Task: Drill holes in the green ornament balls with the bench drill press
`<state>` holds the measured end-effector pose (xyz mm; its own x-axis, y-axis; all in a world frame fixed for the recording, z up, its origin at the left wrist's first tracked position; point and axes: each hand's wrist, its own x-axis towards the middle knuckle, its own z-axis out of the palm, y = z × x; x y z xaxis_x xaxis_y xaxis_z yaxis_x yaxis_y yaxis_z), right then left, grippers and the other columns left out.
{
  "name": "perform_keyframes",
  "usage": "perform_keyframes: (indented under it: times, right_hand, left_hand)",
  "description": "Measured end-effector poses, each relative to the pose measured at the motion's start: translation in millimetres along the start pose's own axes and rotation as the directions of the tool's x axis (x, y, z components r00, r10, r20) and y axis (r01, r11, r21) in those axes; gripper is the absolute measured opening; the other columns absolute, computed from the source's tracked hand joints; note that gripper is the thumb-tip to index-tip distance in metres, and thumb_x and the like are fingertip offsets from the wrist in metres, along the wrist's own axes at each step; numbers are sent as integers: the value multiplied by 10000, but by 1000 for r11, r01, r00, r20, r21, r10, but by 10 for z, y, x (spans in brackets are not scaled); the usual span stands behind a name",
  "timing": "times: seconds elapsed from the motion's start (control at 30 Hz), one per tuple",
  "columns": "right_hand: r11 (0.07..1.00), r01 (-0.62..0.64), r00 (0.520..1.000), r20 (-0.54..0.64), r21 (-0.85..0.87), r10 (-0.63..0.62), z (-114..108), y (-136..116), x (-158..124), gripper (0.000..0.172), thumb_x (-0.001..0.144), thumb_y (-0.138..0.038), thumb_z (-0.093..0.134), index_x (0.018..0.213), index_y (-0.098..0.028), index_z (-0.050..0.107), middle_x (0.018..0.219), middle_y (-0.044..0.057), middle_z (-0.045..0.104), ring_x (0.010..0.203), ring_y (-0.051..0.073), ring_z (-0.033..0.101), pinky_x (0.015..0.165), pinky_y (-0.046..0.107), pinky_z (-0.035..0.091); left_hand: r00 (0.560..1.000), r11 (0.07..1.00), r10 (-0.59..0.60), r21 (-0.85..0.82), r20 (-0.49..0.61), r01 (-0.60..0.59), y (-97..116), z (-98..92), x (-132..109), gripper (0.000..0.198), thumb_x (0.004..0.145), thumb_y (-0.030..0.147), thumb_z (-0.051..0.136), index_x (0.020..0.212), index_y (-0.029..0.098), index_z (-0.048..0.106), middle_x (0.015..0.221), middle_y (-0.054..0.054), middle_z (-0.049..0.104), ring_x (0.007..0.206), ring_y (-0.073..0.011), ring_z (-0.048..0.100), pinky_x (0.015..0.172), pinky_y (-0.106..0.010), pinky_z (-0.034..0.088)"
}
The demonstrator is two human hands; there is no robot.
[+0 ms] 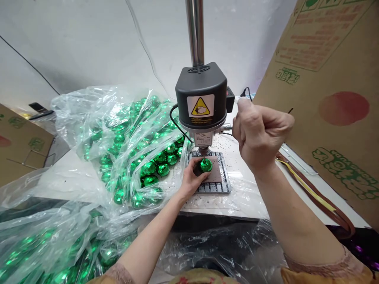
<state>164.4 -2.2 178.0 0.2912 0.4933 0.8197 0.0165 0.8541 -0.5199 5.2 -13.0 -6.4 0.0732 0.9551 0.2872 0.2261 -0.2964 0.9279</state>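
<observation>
My left hand [194, 176] holds a shiny green faceted ball [206, 165] between thumb and fingers, on a brownish square pad [217, 173] over the slotted metal base [225, 179]. Directly above the ball is the tip of a black drill press [201, 96] with a yellow warning label; the tip meets the top of the ball. My right hand [256, 130] is raised at the right of the machine, its fingers curled closed near the machine's side lever. What the right fingers wrap round is mostly hidden.
Clear plastic bags of green balls [148, 157] lie left of the machine, with another bag [44, 248] lower left. A printed cardboard box [334, 98] stands at right, another [23, 142] at left. A brown and yellow strap [319, 197] lies at right. Dark specks surround the base.
</observation>
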Motion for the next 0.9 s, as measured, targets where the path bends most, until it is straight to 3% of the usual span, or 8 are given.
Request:
perform_keyframes:
  times: [0.33, 0.9]
  right_hand:
    - [993, 117, 992, -44, 13, -116, -65, 99, -225, 569, 880, -215, 609, 421, -159, 277, 391, -58, 242, 352, 35, 250, 414, 280, 130]
    - [961, 272, 962, 22, 49, -274, -126, 172, -353, 464, 825, -73, 554, 501, -163, 235, 444, -56, 263, 377, 43, 293, 405, 255, 226]
  left_hand:
    - [1000, 1000, 19, -23, 14, -19, 7, 1, -11, 515, 746, 259, 799, 1206, 211, 572, 1250, -87, 632, 1172, -250, 606, 1030, -406, 474]
    - [1000, 998, 8, -59, 3, -7, 29, 7, -11, 517, 735, 288, 814, 1195, 216, 589, 1215, -75, 637, 1149, -246, 609, 1030, -398, 465]
